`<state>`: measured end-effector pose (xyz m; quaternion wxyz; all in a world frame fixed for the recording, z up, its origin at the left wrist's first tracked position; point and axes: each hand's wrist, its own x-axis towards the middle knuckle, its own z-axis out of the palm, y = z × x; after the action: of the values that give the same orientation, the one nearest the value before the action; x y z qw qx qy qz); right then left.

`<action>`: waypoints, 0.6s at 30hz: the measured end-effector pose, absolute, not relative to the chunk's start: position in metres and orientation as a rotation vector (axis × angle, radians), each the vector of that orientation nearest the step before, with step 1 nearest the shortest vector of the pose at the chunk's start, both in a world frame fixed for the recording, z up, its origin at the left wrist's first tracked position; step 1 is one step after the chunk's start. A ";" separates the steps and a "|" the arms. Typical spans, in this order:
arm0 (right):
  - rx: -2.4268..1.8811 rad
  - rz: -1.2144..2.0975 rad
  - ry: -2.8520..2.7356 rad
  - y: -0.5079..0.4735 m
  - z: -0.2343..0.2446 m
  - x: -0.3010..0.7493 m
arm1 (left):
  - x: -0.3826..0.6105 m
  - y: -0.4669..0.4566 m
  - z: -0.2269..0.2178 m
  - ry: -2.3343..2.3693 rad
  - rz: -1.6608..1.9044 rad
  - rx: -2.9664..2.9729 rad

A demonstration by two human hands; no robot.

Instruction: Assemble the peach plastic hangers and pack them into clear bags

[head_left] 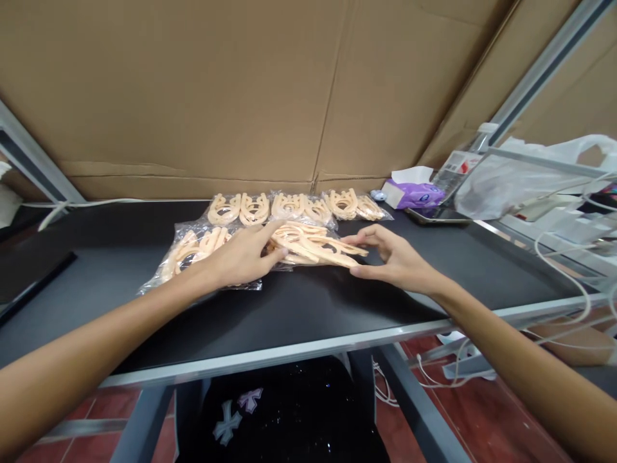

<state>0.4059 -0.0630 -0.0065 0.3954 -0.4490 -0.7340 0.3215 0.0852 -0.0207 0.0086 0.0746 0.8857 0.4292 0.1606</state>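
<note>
At the middle of the black tabletop, my left hand (pixel 245 254) grips the left end of a stack of pale beige, flat curved pieces (pixel 311 244). My right hand (pixel 398 258) pinches the right end of the same stack between thumb and fingers. The stack is tilted, and some pieces fan apart toward the right hand. Whether clear plastic wraps this stack, I cannot tell. Partly behind my left forearm lies a clear plastic bag (pixel 186 247) of similar pieces. Farther back sits a row of clear bags with ring-shaped beige pieces (pixel 289 206).
A purple tissue pack (pixel 415 193) stands at the back right, near a tablet-like device (pixel 438 215), a plastic bottle (pixel 465 161) and a white plastic bag (pixel 520 180). A dark flat object (pixel 33 273) lies at left. Cardboard (pixel 216 90) walls the back; white cables hang at right.
</note>
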 end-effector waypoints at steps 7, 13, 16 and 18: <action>-1.084 1.020 -1.662 -0.060 -0.012 0.424 | 0.082 -0.020 0.013 1.259 0.465 2.634; -0.974 1.098 -1.508 -0.060 -0.013 0.427 | 0.080 -0.017 0.010 1.208 0.472 2.576; -0.895 1.040 -1.545 -0.049 -0.013 0.403 | 0.081 -0.021 0.011 1.231 0.466 2.592; -0.872 0.965 -1.643 -0.042 -0.012 0.384 | 0.083 -0.025 0.017 1.301 0.441 2.636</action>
<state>0.3844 -0.0424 -0.0125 0.4998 -0.3604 -0.6791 0.3989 0.0825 -0.0255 0.0165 0.0846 0.8836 0.4362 0.1479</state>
